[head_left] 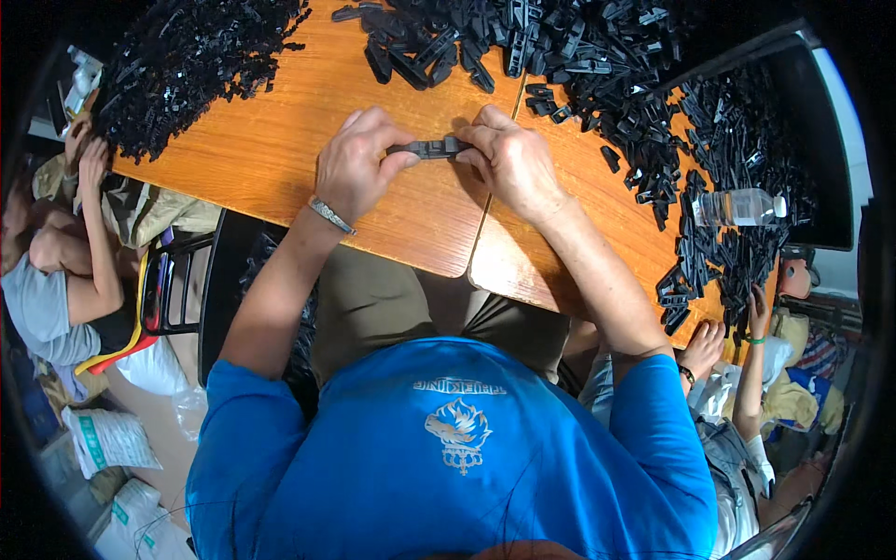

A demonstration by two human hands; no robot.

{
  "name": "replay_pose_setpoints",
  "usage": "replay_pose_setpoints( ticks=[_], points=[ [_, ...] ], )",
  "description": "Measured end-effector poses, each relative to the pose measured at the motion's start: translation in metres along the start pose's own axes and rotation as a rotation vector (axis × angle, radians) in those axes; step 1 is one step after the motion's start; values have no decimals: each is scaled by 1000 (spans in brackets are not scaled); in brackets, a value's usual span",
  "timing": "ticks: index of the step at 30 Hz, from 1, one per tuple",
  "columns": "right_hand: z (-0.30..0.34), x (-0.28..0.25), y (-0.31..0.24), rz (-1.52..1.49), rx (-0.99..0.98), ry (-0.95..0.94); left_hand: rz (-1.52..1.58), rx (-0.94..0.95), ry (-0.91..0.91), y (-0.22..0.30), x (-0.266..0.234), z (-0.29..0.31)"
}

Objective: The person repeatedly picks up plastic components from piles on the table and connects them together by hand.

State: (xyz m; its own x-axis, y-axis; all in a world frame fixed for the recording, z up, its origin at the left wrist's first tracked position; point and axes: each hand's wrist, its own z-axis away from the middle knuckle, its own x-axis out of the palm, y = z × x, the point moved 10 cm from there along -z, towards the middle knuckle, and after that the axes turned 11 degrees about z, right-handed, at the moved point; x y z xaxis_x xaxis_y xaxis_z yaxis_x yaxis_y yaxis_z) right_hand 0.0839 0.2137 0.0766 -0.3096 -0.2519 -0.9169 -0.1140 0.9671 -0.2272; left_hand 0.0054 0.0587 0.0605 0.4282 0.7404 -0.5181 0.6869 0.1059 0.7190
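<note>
Between my two hands, over the wooden table point(280, 140), is a small black plastic part point(435, 148), long and narrow with a raised block near its middle. My left hand point(362, 159) pinches its left end between thumb and fingers; a metal band is round that wrist. At the other end my right hand point(511, 159) grips it the same way, its fingertips covering that end. Past my hands, a heap of similar black plastic parts point(420, 51) spreads over the far side of the table.
Far left lies a pile of smaller black pieces point(187, 75). More long black parts point(737, 140) cover the right side, with a clear plastic bottle point(737, 207) lying on them. Other people's hands rest at the left edge point(91, 159) and right edge point(705, 347). A seam divides the tabletop.
</note>
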Motion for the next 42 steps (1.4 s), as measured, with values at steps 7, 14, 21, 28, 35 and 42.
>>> replay_pose_setpoints(
  ticks=[7, 14, 21, 28, 35, 42],
  points=[
    [-25, 3, -10, 7, -150, 20, 8, 43, 24, 8, -1, -5],
    [-38, 19, -17, -67, -254, -44, -80, -8, 31, -3, -10, 3],
    [-30, 29, -28, -147, -259, 30, -74, -56, 33, -9, -10, 9],
    [-19, 28, -41, -162, -267, 45, -84, -134, -56, -15, -19, 26],
    [12, -32, 55, 183, 16, 131, 251, -626, -201, -33, -140, 108],
    [5, -30, 107, 370, 147, 45, -192, -58, -12, 2, -36, -49]
  ],
)
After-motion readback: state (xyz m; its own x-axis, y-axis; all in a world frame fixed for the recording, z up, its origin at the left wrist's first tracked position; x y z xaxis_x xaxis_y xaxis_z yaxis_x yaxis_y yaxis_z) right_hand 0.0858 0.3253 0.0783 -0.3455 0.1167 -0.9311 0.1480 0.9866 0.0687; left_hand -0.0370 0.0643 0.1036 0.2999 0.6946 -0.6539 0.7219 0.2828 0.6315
